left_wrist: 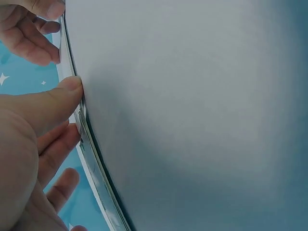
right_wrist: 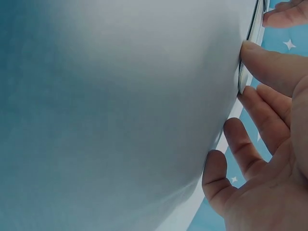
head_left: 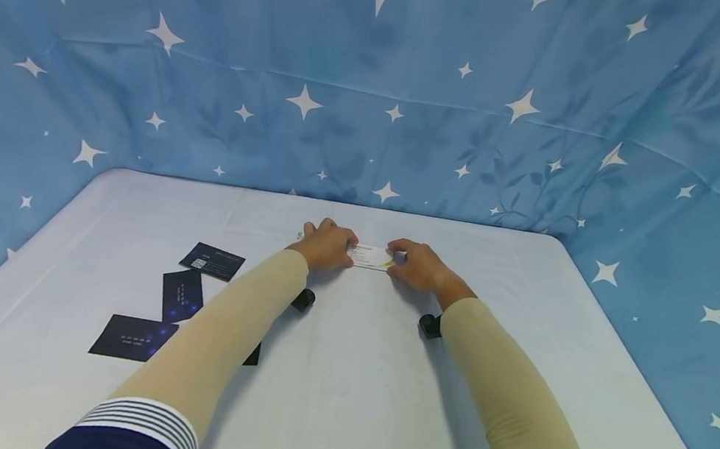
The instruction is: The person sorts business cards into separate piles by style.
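Both hands are pinching a small stack of cards (head_left: 371, 256) at 12 o'clock, left hand (head_left: 326, 246) and right hand (head_left: 417, 265) squaring its ends. Four dark cards (head_left: 181, 295) are lying loose at 9 o'clock, ungathered.

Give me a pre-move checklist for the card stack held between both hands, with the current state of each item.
1. Left hand holds its end of the white card stack: ok.
2. Right hand holds the other end: ok.
3. Stack resting on the white table: ok; wrist views show the card edges against the surface.
4. Card edges squared up: cannot tell; the left wrist view shows layered edges, but alignment is unclear.
5. Dark cards lie apart from the stack, to the left: ok, three clearly visible.
6. Another dark card under the left forearm: cannot tell; mostly hidden.
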A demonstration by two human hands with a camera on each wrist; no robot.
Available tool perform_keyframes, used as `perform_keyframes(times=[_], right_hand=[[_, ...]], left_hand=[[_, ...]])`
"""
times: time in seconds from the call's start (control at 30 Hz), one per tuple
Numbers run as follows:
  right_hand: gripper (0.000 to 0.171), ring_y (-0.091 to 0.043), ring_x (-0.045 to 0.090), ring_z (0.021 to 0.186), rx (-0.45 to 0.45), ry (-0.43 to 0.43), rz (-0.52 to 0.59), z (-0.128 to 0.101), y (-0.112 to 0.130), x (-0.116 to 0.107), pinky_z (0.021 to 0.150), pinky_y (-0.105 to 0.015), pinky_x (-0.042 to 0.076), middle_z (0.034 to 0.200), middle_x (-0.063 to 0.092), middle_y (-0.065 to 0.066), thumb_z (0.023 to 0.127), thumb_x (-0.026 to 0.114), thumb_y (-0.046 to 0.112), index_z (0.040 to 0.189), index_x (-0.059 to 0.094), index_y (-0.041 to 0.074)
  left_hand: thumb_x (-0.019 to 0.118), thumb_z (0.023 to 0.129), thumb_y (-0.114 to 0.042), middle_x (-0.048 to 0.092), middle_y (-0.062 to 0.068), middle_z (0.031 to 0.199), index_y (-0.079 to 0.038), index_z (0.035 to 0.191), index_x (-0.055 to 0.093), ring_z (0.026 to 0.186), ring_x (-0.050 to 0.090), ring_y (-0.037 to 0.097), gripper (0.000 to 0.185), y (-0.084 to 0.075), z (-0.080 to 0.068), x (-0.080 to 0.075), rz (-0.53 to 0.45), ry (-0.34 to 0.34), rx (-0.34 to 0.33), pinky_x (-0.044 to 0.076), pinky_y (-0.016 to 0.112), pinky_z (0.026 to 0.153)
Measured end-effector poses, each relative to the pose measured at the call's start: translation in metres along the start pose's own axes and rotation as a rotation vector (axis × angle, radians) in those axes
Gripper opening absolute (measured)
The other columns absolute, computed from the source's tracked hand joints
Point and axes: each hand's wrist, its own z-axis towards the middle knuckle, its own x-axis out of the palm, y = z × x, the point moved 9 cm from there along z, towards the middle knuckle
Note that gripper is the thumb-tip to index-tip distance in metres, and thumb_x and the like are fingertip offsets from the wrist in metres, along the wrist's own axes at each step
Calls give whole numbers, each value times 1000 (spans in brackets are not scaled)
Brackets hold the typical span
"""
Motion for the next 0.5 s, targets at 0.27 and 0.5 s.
perform_keyframes(times=[0.27,0.5], right_hand=[[55,-33,45,131,20,1,8,1,-2,-2,112,-53,30,150,46,-15,95,69,22,146,50,16],[59,-34,44,133,30,16,19,2,-2,1,112,-53,29,152,43,-16,95,70,24,149,47,16]], left_hand=[[72,93,-32,61,1,132,-19,139,61,126,36,27,49,-1,-1,-2,-5,-2,-5,22,50,98],[72,93,-31,60,3,134,-19,142,58,129,35,28,52,1,-1,1,-23,7,-11,22,50,97]])
